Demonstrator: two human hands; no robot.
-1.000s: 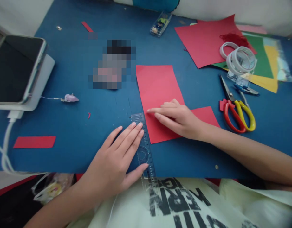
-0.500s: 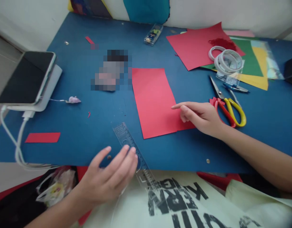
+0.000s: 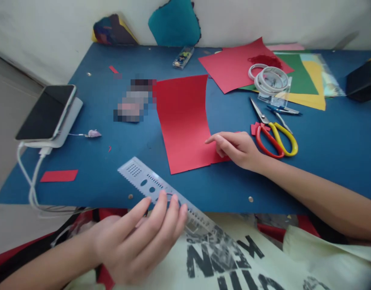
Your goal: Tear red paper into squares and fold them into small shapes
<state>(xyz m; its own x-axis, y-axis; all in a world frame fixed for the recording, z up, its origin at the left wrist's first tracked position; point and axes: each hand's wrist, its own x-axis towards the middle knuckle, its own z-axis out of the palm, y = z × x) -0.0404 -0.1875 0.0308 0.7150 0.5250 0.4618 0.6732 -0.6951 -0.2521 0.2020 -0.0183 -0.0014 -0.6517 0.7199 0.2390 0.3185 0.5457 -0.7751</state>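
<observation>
A clear plastic ruler [image 3: 152,181] slants upward across the front table edge, its far end raised toward the left. My left hand [image 3: 143,241] is closed on it, fingers over its near edge and the thumb hidden. A sheet of red paper [image 3: 185,129] lies before me, its far part curling upward. My right hand [image 3: 239,149] presses on the sheet's right side, index finger extended and the other fingers curled. Under that hand a second red piece [image 3: 220,158] partly shows. Scissors [image 3: 272,135] with red and yellow handles lie just beyond the right hand.
A phone [image 3: 48,112] rests on a white block with cables at left. Tape rolls [image 3: 271,80], a blue pen-like tool [image 3: 283,110] and coloured sheets [image 3: 312,76] lie at back right. A red strip [image 3: 59,176] is near the left front. A small clear case [image 3: 183,57] stands far back.
My left hand has lifted and turned the ruler, its far end swinging left. The red sheet's far part has curled up. My right hand stays on the paper; the view has shifted.
</observation>
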